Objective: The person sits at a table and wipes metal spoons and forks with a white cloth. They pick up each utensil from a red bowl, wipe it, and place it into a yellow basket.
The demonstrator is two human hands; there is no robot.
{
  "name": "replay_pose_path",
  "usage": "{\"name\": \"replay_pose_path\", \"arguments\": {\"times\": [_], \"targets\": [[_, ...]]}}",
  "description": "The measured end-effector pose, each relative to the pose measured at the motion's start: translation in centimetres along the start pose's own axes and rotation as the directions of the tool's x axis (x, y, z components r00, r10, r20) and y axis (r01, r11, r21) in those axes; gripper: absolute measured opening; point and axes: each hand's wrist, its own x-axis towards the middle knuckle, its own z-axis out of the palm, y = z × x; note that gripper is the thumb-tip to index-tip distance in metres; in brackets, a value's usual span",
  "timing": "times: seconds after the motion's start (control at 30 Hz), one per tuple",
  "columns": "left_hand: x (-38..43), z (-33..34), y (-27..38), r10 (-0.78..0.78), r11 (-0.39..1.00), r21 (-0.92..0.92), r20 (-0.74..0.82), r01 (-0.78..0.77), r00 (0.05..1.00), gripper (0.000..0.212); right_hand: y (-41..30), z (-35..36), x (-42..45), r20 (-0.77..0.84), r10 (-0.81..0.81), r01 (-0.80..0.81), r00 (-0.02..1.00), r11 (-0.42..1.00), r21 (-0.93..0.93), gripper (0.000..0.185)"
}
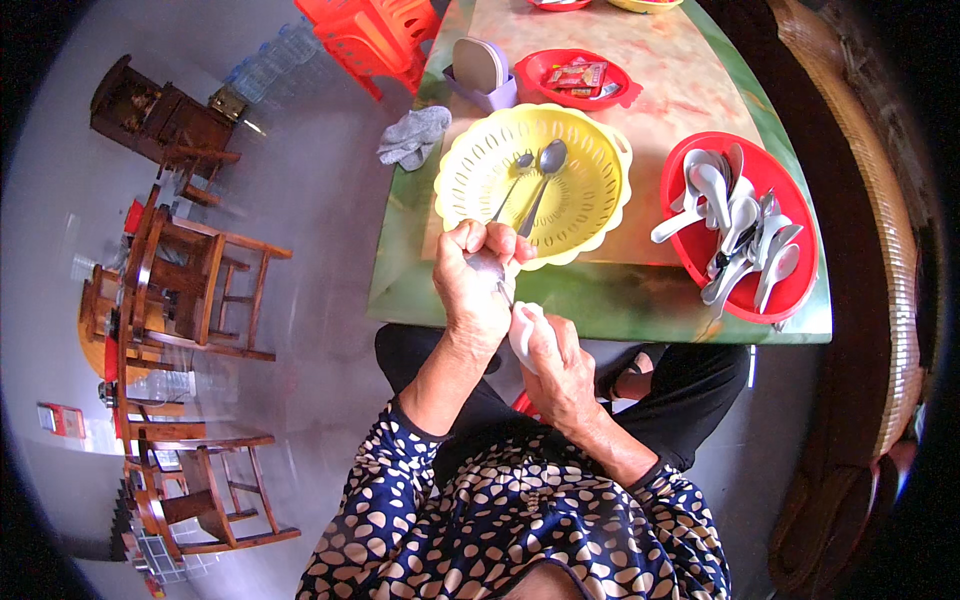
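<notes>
My left hand [476, 289] is closed on a metal spoon [487, 266], its bowl in the palm and its handle pointing down towards the other hand. My right hand [559, 367] grips a white cloth or tissue [525, 337] at the end of that handle. Just beyond my hands, a yellow pierced plastic basket [457, 180] holds two metal spoons, a larger one [553, 157] and a smaller one [523, 160]. To the right, a red oval basket [806, 289] is heaped with several white spoons [709, 187] and metal cutlery.
A grey cloth [415, 137] lies at the table's left edge. Behind the yellow basket stand a purple holder [495, 94] and a red dish [529, 71] with packets. Orange plastic stools [375, 37] and wooden chairs [202, 285] stand to the left.
</notes>
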Motion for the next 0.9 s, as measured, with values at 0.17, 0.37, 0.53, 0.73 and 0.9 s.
{"name": "replay_pose_path", "arguments": {"times": [0.17, 0.37, 0.53, 0.73, 0.9], "targets": [[-0.2, 0.2, -0.1, -0.189, 0.977, -0.096, 0.038, 0.192, 0.981, 0.031, 2.0, -1.4, -0.8, -0.004, 0.209, -0.199, 0.978, 0.936, 0.291, 0.041], [-2.2, -2.5, -1.8, -0.238, 0.93, 0.323, 0.16, 0.177, 0.958, 0.025, 1.0, -3.8, 2.6, 0.041, 0.51, -0.432, 0.859, 0.68, 0.593, 0.016], [-2.8, -2.2, -1.9, -0.228, 0.873, 0.463, 0.107, 0.154, 0.968, 0.021, 1.8, -2.1, 2.2, 0.12, 0.511, -0.423, 0.851, 0.532, 0.733, 0.017], [-2.0, -1.4, -1.2, -0.048, 0.898, 0.439, 0.014, 0.037, 0.999, 0.018, 1.0, -3.4, 1.7, 0.437, 0.449, -0.625, 0.779, 0.507, 0.594, 0.019], [-1.8, -0.8, 0.4, 0.017, 0.832, 0.555, 0.009, -0.019, 1.0, 0.019, 2.6, -5.1, 1.0, 0.275, 0.4, -0.479, 0.874, 0.619, 0.623, 0.022]]}}
